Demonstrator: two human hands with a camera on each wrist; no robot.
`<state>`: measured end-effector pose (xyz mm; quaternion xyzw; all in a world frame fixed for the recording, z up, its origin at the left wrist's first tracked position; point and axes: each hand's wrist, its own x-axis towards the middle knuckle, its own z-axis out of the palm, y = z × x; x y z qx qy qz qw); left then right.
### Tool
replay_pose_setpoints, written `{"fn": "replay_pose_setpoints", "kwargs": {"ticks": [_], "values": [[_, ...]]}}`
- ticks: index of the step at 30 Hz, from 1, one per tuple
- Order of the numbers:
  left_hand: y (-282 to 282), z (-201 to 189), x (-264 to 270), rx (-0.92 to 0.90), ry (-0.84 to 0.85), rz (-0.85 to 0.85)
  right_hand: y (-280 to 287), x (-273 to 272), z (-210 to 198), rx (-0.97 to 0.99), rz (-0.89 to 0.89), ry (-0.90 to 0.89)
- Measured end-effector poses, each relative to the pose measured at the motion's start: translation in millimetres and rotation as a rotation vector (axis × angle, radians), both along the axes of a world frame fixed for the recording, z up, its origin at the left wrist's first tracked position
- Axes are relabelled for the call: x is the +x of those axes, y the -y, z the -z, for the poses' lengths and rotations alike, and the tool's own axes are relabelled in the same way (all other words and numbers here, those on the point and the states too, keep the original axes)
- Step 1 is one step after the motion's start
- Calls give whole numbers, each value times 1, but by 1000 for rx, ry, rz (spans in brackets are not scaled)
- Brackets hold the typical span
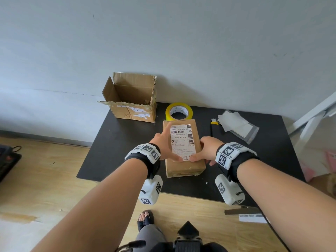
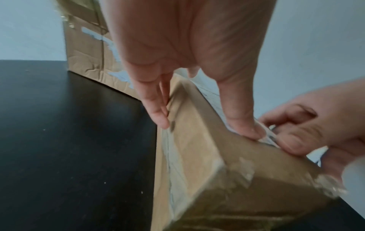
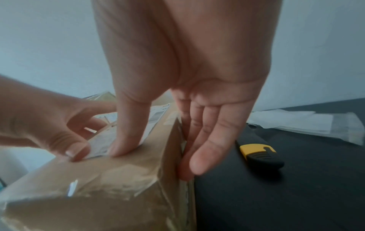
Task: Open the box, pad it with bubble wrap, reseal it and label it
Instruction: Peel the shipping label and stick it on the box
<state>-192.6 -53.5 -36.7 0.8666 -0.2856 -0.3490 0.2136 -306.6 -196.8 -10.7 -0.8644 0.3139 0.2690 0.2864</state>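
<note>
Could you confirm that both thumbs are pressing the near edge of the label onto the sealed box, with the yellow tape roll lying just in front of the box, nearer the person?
Not quite: the head view shows the yellow tape roll behind the sealed box, on its far side towards the wall. The rest holds: the thumbs of the left hand and right hand press the label at its near edge.

Head view looks down from above; both wrist views closely share the box.

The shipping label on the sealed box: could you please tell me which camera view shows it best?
The head view: the shipping label lies whole and readable on the sealed box, both thumbs pressing its near edge. The left wrist view shows only a sliver beside the left hand; the right wrist view shows a blurred part behind the right hand.
</note>
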Motion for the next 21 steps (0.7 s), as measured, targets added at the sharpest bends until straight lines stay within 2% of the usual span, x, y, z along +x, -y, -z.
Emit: {"fn": "replay_pose_setpoints", "kwargs": {"ticks": [5,11,16,21], "values": [[-7,-3,15,-36,-66,-64,9,-2,-3,139,77,19],[4,0,21,28,-27,-61,6,5,5,101,102,30],[12,-2,30,59,2,-137,12,18,9,30,135,37],[20,1,41,123,-1,-101,18,30,17,-21,157,32]]}}
